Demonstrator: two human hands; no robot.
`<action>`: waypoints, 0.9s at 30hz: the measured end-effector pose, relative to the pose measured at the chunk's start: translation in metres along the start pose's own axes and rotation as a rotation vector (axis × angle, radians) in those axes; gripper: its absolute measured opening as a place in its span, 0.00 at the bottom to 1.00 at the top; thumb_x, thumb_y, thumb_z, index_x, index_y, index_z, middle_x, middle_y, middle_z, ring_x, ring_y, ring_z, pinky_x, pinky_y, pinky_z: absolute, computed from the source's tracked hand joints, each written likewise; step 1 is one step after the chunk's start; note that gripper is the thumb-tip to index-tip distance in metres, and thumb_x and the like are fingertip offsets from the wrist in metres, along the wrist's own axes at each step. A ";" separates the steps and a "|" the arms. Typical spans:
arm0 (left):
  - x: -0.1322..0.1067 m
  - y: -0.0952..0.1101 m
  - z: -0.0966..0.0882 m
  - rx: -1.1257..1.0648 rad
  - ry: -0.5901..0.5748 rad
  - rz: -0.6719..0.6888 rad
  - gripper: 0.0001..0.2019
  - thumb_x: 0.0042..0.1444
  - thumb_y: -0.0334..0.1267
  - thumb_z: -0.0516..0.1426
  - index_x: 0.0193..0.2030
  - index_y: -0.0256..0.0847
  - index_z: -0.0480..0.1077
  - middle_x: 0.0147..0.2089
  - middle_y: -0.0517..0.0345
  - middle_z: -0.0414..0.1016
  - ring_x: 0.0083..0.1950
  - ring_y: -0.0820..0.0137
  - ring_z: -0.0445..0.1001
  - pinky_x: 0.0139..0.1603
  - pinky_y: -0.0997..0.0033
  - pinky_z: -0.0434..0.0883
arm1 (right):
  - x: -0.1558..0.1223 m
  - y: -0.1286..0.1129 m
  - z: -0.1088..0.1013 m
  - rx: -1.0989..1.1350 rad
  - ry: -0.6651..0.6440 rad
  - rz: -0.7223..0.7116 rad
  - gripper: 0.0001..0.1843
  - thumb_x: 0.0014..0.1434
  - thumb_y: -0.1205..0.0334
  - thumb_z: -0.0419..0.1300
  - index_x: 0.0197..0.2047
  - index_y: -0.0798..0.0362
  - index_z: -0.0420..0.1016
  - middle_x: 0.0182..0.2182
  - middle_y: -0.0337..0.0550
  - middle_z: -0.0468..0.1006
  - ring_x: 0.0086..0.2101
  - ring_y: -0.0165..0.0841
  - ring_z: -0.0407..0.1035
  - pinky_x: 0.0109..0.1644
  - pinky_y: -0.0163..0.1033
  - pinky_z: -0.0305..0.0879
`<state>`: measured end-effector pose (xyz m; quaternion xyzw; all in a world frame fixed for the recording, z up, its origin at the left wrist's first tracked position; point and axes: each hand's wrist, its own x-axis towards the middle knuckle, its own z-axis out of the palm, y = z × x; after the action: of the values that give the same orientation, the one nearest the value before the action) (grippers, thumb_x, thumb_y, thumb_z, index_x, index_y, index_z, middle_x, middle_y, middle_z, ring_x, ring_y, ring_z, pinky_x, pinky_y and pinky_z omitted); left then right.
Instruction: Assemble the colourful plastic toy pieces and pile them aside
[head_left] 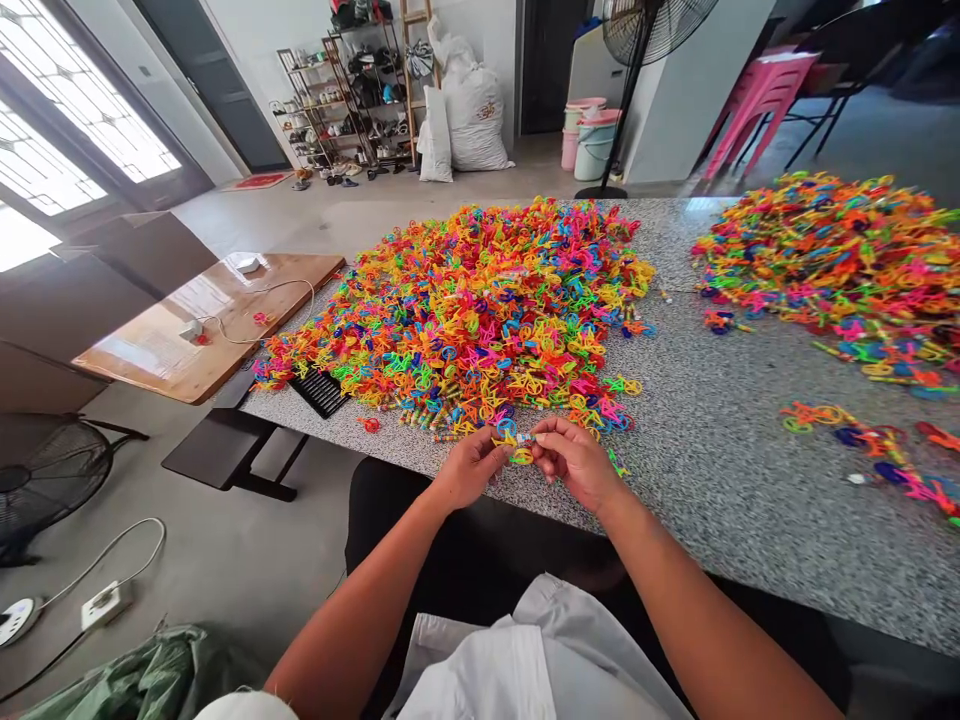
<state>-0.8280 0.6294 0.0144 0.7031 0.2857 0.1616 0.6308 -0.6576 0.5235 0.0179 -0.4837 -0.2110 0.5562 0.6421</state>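
Just past the near edge of the speckled stone table (697, 450), my two hands almost meet. My left hand (471, 466) is closed in a pinch on a small yellow plastic loop piece (520, 456). Fingers of my right hand (576, 462) pinch a small printed stick (524, 438) that touches the loops. Its far end is hidden by the fingers. Right behind my hands rises a big pile of bright plastic loop pieces (487, 300). Several patterned sticks (427, 412) lie along the pile's front edge.
A second pile (840, 260) spreads at the right, with a loose string of pieces (847, 430) before it. A black slotted tray (321, 392) sits left of my hands. Left stands a wooden table (187, 350) with a cord; a fan (45, 480) and power strip (106, 605) are below.
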 end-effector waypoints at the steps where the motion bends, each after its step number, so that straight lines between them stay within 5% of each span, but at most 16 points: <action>1: 0.000 0.004 0.001 -0.024 -0.039 0.005 0.19 0.63 0.56 0.58 0.38 0.40 0.67 0.28 0.66 0.63 0.25 0.76 0.64 0.27 0.75 0.66 | -0.003 -0.001 0.000 0.041 -0.002 0.017 0.14 0.50 0.55 0.70 0.37 0.51 0.73 0.23 0.33 0.75 0.17 0.25 0.61 0.18 0.30 0.58; 17: 0.005 0.012 0.015 -0.152 -0.109 -0.037 0.22 0.60 0.59 0.60 0.36 0.38 0.69 0.29 0.64 0.60 0.27 0.77 0.61 0.26 0.77 0.71 | -0.023 0.001 -0.007 0.188 0.064 0.079 0.16 0.47 0.57 0.74 0.36 0.52 0.76 0.22 0.33 0.76 0.16 0.24 0.61 0.17 0.29 0.55; 27: 0.004 0.018 0.019 0.080 -0.109 -0.002 0.19 0.63 0.55 0.56 0.34 0.40 0.66 0.28 0.65 0.61 0.26 0.77 0.60 0.25 0.77 0.62 | -0.025 0.000 -0.017 0.155 0.053 0.110 0.15 0.48 0.57 0.75 0.34 0.52 0.75 0.21 0.33 0.76 0.16 0.24 0.62 0.17 0.29 0.56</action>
<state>-0.8101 0.6156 0.0288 0.7353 0.2578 0.1109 0.6169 -0.6513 0.4942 0.0166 -0.4578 -0.1233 0.5924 0.6514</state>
